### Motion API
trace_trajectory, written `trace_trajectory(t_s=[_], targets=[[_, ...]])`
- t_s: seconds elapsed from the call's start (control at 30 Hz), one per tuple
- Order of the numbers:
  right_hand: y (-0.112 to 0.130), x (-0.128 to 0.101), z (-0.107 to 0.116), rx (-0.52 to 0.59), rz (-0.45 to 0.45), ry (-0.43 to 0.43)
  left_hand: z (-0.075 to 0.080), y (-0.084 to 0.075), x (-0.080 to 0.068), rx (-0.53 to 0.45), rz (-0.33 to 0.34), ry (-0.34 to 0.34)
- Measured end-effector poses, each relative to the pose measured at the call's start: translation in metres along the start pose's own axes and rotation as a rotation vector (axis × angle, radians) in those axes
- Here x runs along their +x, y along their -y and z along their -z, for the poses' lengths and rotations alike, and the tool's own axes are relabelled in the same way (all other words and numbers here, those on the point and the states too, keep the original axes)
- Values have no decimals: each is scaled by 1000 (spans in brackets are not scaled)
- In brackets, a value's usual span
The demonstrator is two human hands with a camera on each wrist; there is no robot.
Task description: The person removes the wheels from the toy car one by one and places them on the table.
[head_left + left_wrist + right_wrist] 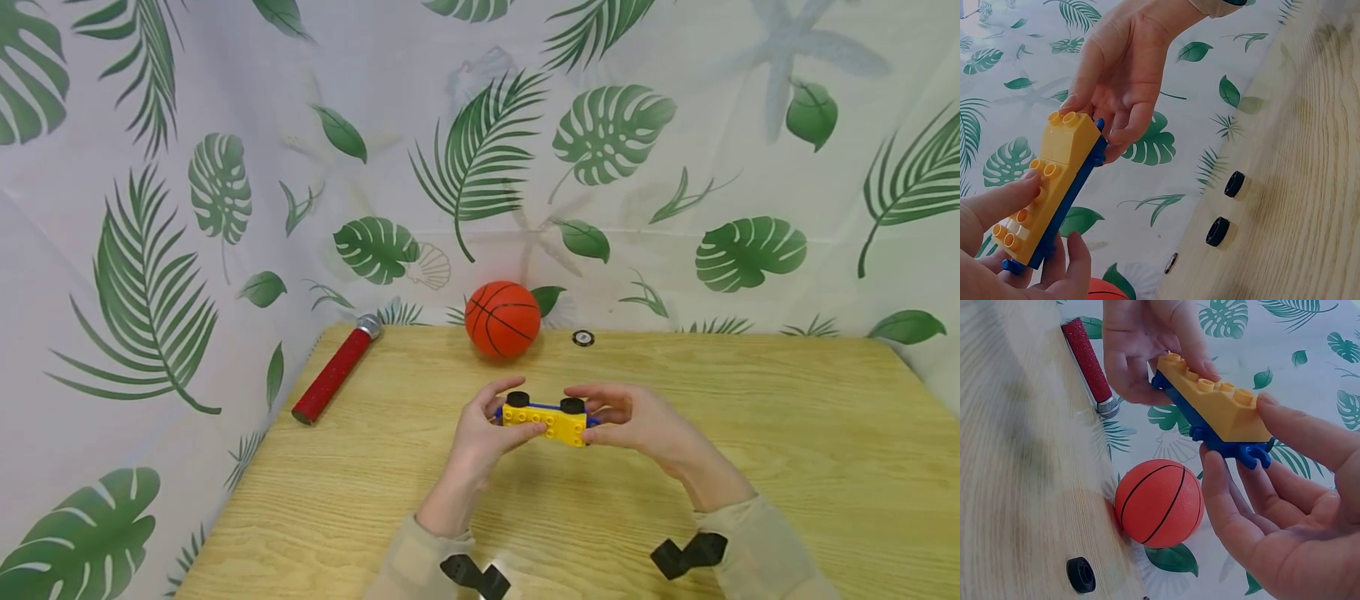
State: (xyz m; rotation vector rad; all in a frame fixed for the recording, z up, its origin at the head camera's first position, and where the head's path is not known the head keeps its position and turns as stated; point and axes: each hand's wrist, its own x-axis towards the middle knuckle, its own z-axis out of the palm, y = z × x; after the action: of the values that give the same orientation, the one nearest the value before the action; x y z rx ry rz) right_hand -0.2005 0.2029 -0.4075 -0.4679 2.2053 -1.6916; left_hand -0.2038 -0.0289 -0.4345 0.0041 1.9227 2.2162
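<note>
A yellow toy-brick car body (551,423) on a blue base (1069,203) is held between both hands, with no wheels on it. My left hand (474,433) grips one end, its thumb (1013,197) across the yellow studs and fingers beneath. At the other end my right hand (645,423) pinches it, the thumb (1291,422) on the yellow end, fingers under the blue base near its hook (1254,456). Two black wheels (517,399) (573,406) lie on the table just beyond the toy; in the left wrist view the wheels (1234,184) (1217,232) lie apart from it.
On the wooden table (787,433), an orange mini basketball (502,320) sits near the back edge, beside a small black-and-white disc (583,338). A red microphone (337,369) lies at the left. Leaf-printed cloth (622,200) hangs behind and along the left.
</note>
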Motion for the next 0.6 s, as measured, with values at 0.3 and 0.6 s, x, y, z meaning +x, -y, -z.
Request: trace_trajectory(t_s=[0.3,0.6], targets=[[-1,-2,0,-8,-18,15,0,0,0,2,-24,14],[1,-3,-1,37,-50,0,0,2,-1,30,-74,35]])
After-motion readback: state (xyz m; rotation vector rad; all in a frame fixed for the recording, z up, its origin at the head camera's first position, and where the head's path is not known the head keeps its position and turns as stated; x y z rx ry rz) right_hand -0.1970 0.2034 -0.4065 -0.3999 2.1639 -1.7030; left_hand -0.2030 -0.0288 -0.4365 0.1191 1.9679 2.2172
